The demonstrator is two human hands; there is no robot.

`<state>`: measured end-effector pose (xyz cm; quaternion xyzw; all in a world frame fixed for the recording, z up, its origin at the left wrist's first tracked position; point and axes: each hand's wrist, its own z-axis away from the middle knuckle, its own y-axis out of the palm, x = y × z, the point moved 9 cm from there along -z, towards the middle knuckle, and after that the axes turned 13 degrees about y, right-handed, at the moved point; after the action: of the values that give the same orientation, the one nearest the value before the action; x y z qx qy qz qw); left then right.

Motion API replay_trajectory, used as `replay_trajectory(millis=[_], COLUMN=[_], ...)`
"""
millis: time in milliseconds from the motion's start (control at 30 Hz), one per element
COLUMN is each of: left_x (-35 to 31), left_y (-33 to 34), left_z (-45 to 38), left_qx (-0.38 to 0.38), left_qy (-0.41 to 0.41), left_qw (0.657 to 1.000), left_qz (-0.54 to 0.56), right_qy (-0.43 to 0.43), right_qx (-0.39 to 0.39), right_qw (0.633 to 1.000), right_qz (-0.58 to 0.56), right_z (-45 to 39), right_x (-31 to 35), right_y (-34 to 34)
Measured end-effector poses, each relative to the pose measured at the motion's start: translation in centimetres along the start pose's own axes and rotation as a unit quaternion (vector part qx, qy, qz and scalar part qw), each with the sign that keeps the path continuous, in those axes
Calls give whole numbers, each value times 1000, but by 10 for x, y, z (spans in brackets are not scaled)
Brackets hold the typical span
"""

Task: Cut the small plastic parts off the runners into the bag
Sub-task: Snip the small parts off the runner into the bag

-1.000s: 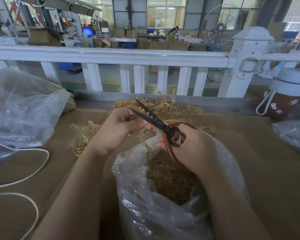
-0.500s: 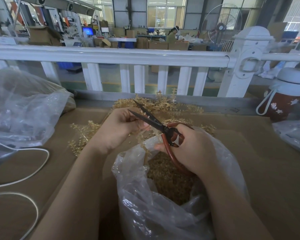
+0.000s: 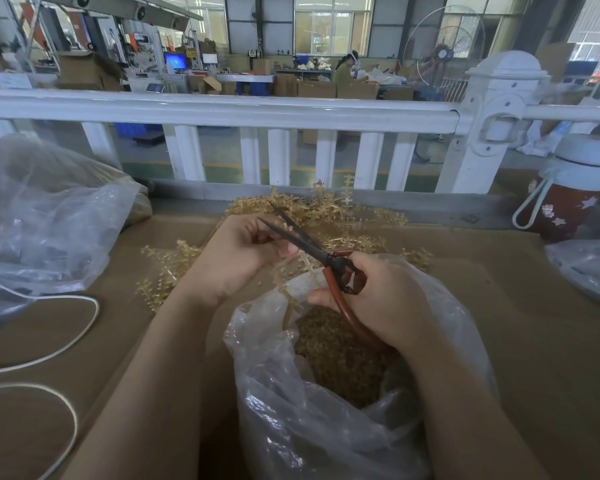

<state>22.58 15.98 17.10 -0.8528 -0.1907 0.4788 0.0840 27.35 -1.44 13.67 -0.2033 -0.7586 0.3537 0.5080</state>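
clear plastic bag point(image 3: 326, 427) nearest, cut parts point(image 3: 340, 355) inside. above it right hand point(image 3: 385, 303) grips red-handled scissors point(image 3: 329, 261), blades parted. left hand point(image 3: 243, 254) pinches a runner point(image 3: 291, 271) over the bag mouth. runner pile point(image 3: 329, 209) beyond, by white railing point(image 3: 222, 110).

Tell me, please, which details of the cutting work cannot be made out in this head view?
- The left hand hides the part of the runner that it holds.
- Where the scissors touch the runner is too small to tell.
- The right hand covers the lower handle.
- The bag is cut off by the bottom edge.
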Motion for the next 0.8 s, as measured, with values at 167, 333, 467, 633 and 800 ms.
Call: replay_trajectory(millis=[167,333,467,633,800], left_x=[-3,-2,-4,-2,-2], left_y=[2,4,5,6,12], left_z=[0,1,2,3,1], left_qx=[6,-1,2,-5,5], left_qy=[3,7,29,33,32], left_qw=[1000,999,996,994,994], left_qz=[1,44,85,103,106], right_qy=[0,-4,-7,-10,-16], right_qx=[5,-14,-38,-43,-49], right_qw=[1000,1000,999,999,999], right_qz=[10,25,22,19,16], right_z=[-2,-1,0,0,1], right_x=[-2,-1,1,2,4], right_y=[2,-2,-7,-7,-9])
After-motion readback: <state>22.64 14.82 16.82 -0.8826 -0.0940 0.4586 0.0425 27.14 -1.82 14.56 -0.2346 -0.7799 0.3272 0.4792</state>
